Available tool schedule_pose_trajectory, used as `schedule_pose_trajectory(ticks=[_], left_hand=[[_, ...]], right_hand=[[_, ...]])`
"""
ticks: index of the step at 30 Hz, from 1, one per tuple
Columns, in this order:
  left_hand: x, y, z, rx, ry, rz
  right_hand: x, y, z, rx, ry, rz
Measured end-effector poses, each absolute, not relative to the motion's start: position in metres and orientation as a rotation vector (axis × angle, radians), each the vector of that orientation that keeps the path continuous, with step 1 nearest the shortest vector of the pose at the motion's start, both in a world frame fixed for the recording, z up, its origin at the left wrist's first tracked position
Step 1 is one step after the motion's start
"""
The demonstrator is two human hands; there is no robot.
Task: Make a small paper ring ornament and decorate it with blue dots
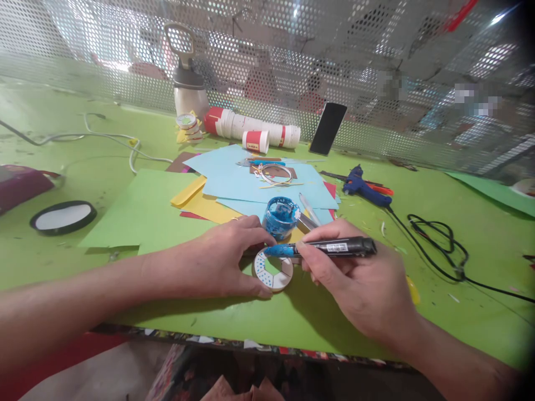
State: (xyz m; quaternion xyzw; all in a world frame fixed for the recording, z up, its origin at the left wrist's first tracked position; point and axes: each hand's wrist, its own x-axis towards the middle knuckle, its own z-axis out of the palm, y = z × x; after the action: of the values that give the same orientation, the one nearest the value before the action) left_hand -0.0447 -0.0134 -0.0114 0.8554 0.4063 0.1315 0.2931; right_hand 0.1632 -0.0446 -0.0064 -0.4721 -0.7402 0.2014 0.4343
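Low at the centre lies a white ring on the green table, split by lines into sections, some filled with blue dots. My left hand grips it from the left, thumb at the near edge and index finger at the far edge. In my right hand is a black marker pen, held nearly level. Its blue-stained tip points left over the ring's upper left part. Just behind the ring stands a small open jar of blue paint, its walls smeared blue.
Light blue paper sheets, a green sheet and yellow paper lie beyond my hands. A blue glue gun with a black cable is at right. Stacked paper cups and a phone stand before a perforated metal screen.
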Motion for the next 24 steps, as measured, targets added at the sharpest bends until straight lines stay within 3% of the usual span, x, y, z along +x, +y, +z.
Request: schedule_pose_trajectory(ticks=[7, 24], left_hand=[[-0.0431, -0.0125, -0.0107, 2.239, 1.105, 0.33], [-0.0431, -0.0122, -0.0107, 2.253, 1.103, 0.331]], right_hand=[[0.163, -0.0487, -0.0019, -1.085, -2.041, 0.176], [0.1655, -0.0509, -0.0045, -1.079, -2.047, 0.17]])
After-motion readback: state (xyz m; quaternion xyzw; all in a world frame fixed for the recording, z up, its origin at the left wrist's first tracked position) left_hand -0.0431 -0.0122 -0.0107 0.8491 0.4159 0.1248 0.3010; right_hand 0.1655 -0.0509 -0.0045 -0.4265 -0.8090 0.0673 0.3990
